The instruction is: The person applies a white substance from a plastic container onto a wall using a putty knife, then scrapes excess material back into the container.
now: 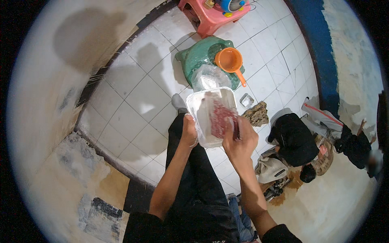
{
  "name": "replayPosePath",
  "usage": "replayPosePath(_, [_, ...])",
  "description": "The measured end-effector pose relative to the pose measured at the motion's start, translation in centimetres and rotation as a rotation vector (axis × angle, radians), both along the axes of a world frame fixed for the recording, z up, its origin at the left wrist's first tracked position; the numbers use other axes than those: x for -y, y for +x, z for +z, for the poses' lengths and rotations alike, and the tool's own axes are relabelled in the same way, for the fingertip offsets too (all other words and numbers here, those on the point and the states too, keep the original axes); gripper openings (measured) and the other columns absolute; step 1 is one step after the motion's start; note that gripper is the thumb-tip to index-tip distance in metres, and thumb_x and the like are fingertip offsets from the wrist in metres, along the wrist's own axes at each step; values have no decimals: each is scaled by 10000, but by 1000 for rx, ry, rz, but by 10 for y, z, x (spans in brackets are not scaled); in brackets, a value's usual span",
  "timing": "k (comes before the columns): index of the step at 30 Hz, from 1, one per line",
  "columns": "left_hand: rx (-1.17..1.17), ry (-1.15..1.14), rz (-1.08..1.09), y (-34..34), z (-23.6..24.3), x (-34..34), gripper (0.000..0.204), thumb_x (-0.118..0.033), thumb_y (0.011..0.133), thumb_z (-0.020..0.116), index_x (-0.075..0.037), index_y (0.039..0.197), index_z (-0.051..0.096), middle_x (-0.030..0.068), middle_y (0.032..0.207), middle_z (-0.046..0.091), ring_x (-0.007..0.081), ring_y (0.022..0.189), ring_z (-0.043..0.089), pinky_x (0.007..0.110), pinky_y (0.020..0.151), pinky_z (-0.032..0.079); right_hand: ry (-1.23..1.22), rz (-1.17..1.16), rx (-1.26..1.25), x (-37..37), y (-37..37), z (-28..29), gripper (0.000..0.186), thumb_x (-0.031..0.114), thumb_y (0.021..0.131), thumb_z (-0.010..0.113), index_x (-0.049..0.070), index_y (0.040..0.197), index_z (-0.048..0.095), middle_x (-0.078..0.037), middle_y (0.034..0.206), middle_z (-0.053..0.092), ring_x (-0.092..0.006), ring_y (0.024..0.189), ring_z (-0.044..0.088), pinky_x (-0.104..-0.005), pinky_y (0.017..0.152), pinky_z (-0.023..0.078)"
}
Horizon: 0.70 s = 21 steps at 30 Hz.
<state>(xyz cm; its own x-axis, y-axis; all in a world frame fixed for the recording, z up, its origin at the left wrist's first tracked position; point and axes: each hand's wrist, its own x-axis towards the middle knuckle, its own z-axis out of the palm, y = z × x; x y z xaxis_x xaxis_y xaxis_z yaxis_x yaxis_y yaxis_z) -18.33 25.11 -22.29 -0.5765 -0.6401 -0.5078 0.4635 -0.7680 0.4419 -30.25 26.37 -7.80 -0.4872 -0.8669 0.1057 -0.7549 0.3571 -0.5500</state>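
My left hand [189, 130] is closed on the left rim of a white rectangular plastic tub [192, 101], held tilted above my legs. My right hand [241, 139] reaches over the tub's right edge, fingers bent round a dark red, white-flecked, cloth-like piece [222, 117] inside it. Motion blurs the piece, so its exact kind is unclear. White residue shows on my left hand and inside the tub. Just beyond the tub, a clear plastic bag [208, 75] with white contents rests against a rounded green plastic object [193, 60]. An orange dipper [229, 60] lies on its right side.
A pink plastic stool [212, 20] holds a small blue fan [235, 5]. Right of the tub, a small clear container [246, 100] and a crumpled brown checked cloth [256, 114] lie on the white tiles [133, 105]. People in dark clothes [293, 139] are at the right, beside bags.
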Motion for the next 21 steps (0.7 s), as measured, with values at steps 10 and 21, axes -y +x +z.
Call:
replayPosePath(10, [187, 144, 1, -96, -26, 34, 809, -686, 865, 229, -80, 1400, 235, 109, 1370, 373, 264, 1238, 400, 395, 1045, 327, 109, -17, -79, 25, -90, -57, 182, 59, 758, 623, -13, 924, 599, -145, 739, 559, -303, 667, 545, -365, 589, 449])
replayPosePath(21, [316, 148, 282, -126, -60, 41, 717, -594, 913, 320, -85, 1407, 218, 130, 1375, 351, 281, 1266, 354, 411, 1066, 296, 229, -397, 139, -27, -313, -320, 395, 355, 869, 551, -4, 1031, 578, -223, 998, 628, -368, 970, 601, -400, 824, 473])
